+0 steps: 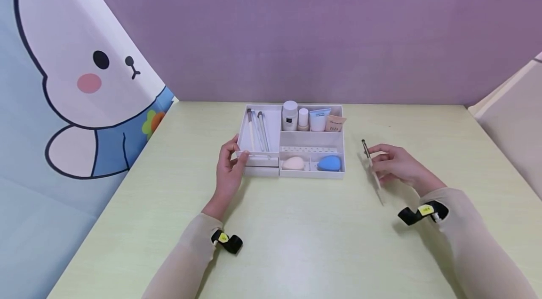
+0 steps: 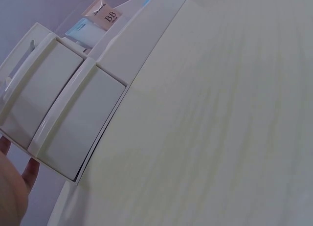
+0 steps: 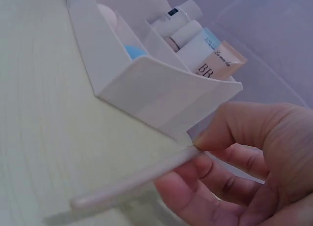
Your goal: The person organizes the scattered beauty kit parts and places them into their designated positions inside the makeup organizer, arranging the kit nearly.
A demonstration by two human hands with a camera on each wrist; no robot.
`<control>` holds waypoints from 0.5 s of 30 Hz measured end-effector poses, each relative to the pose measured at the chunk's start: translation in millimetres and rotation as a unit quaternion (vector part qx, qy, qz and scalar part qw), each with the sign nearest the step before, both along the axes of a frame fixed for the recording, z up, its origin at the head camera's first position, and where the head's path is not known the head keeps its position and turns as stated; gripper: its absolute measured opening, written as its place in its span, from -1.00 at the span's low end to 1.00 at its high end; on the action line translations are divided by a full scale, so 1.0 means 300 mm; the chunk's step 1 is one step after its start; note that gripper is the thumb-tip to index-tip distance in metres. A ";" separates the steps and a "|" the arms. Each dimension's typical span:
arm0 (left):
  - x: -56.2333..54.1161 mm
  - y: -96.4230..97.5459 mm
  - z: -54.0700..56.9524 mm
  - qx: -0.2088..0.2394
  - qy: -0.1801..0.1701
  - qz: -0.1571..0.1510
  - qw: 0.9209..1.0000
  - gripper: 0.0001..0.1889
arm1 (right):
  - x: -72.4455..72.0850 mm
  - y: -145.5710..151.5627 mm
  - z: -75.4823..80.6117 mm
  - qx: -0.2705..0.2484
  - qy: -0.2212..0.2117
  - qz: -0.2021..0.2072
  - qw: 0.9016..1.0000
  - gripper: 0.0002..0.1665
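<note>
A white cosmetics organizer (image 1: 312, 174) with two small drawers at its front left stands on the table. My left hand (image 1: 228, 174) holds its left front corner, thumb on the top edge and fingers along the side. Several makeup brushes (image 1: 262, 132) lie in the left top tray. To the right of the organizer, my right hand (image 1: 400, 166) pinches another makeup brush (image 3: 132, 183) between thumb and fingers. This brush is raised off the table and tilted, with its dark head pointing away from me. In the right wrist view the head is hidden behind the hand.
The organizer's back compartment holds a white bottle (image 1: 290, 118), a smaller white-capped bottle (image 1: 303, 119), a blue-and-white tube (image 1: 319, 120) and a BB tube (image 1: 335, 123). A pink sponge (image 1: 294, 163) and a blue sponge (image 1: 329, 163) sit in the front compartments. Behind the table hangs a purple cloth (image 1: 313, 31).
</note>
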State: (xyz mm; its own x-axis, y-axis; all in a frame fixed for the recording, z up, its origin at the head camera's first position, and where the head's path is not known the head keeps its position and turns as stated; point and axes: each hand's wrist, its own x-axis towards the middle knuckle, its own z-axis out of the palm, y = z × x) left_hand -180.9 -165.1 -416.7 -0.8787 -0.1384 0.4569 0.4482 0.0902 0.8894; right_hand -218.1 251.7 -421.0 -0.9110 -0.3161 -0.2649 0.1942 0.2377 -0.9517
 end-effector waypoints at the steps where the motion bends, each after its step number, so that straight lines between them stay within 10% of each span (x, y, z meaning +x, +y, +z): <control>1: -0.001 0.000 0.000 0.000 0.000 -0.001 1.000 -0.79 | 0.002 -0.003 0.003 -0.012 0.001 -0.003 1.000 -0.55; 15: -0.001 -0.002 0.001 -0.004 0.002 -0.001 1.000 -0.80 | 0.018 -0.079 0.053 -0.145 0.015 -0.046 0.988 -0.59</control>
